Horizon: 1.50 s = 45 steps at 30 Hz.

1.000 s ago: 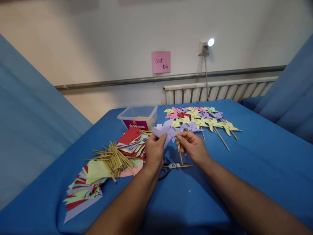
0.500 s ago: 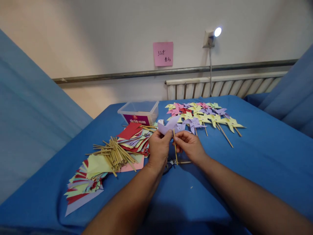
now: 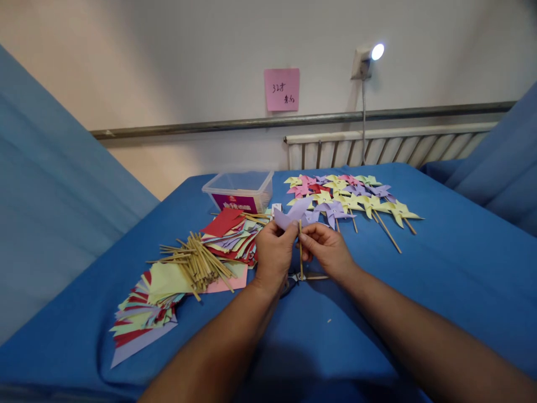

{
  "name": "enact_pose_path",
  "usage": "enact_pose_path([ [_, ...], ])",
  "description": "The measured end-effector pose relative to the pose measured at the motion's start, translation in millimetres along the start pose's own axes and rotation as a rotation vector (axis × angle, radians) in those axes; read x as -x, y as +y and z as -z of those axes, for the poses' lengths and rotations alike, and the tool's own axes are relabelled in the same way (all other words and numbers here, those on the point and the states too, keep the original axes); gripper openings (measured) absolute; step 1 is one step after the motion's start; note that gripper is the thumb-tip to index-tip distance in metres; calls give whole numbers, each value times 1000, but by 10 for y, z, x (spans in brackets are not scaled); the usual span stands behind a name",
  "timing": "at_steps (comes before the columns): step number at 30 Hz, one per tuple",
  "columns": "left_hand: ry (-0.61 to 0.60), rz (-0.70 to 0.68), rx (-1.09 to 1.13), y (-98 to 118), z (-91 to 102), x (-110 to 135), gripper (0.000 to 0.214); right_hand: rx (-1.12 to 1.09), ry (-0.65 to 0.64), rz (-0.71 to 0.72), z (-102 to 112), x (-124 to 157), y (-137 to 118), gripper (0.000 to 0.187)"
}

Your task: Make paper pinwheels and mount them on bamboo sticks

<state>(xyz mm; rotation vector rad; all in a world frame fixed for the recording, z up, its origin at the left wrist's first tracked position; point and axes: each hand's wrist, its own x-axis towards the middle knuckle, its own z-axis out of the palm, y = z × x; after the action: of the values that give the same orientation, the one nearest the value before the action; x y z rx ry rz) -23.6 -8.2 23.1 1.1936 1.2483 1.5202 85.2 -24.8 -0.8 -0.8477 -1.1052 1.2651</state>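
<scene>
My left hand [image 3: 274, 249] is closed on a purple paper pinwheel [image 3: 293, 212], whose folded blades stick up past the thumb. My right hand [image 3: 325, 246] pinches a thin wooden stick [image 3: 301, 257] that stands nearly upright, its top end against the pinwheel by my left thumb. Whether the stick is fastened to the paper I cannot tell. Below the stick, a pair of scissors [image 3: 302, 276] lies on the blue cloth, its dark handles partly behind my left wrist. Finished pinwheels [image 3: 335, 212] on sticks lie in rows just beyond my right hand.
A pile of wooden sticks [image 3: 199, 266] lies to the left, over stacks of coloured paper [image 3: 142, 313]. More cut paper [image 3: 229, 238] is beside my left hand. Behind it stands a clear plastic box [image 3: 239, 190]. The blue-covered table [image 3: 398, 313] reaches back to a radiator [image 3: 377, 146].
The stick has turned slightly, from a small slant to nearly upright. Both hands keep their hold and have barely moved; the view has shifted a little.
</scene>
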Motion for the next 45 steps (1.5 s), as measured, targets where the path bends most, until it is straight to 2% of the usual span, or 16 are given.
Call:
enact_pose_path([
  [45,-10,-52,-134,55,21,46,24,-3,-17,32,14,6,-13,29],
])
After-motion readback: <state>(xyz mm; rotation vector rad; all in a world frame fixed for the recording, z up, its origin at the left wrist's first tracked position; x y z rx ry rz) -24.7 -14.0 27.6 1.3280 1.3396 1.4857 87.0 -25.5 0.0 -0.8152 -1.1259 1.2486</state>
